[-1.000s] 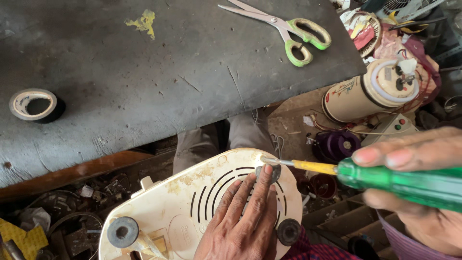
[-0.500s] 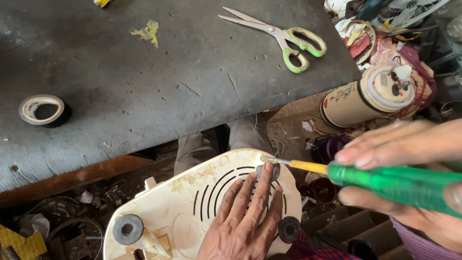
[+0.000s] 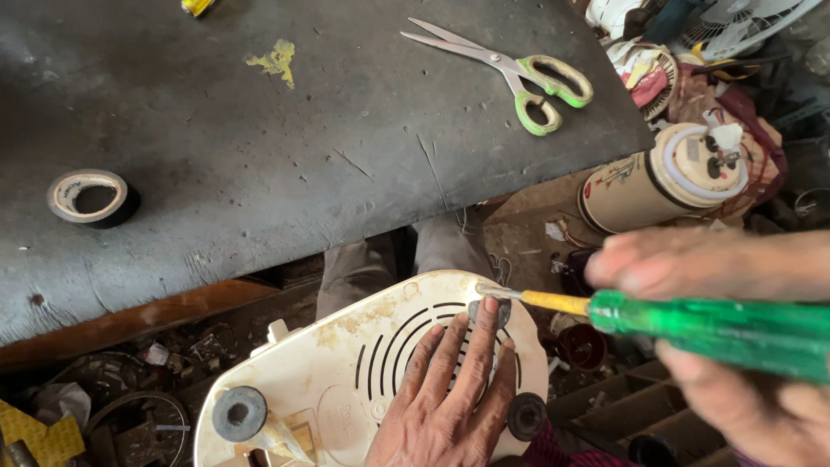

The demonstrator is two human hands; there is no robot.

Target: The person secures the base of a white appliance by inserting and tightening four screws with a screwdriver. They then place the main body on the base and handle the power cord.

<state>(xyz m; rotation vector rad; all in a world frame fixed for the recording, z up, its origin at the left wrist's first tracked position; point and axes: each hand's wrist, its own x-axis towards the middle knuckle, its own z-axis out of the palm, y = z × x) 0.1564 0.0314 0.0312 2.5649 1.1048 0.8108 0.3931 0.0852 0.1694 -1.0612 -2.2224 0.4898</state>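
Note:
A cream plastic appliance base with curved vent slots and black rubber feet lies bottom-up in front of me. My left hand lies flat on the vents, fingers spread, its middle fingertip at the foot near the rim. My right hand grips a screwdriver with a green handle and yellow shank. Its metal tip touches the base's rim just above my left fingertips.
A dark worn tabletop carries green-handled scissors, a roll of black tape and a yellow scrap. A cream cylindrical appliance body lies right of the table edge. Scrap parts and clutter fill the floor around.
The view has shifted slightly, so the base and both hands sit a little further right. The screwdriver tip stays at the rim and my left hand stays pressed on the vents.

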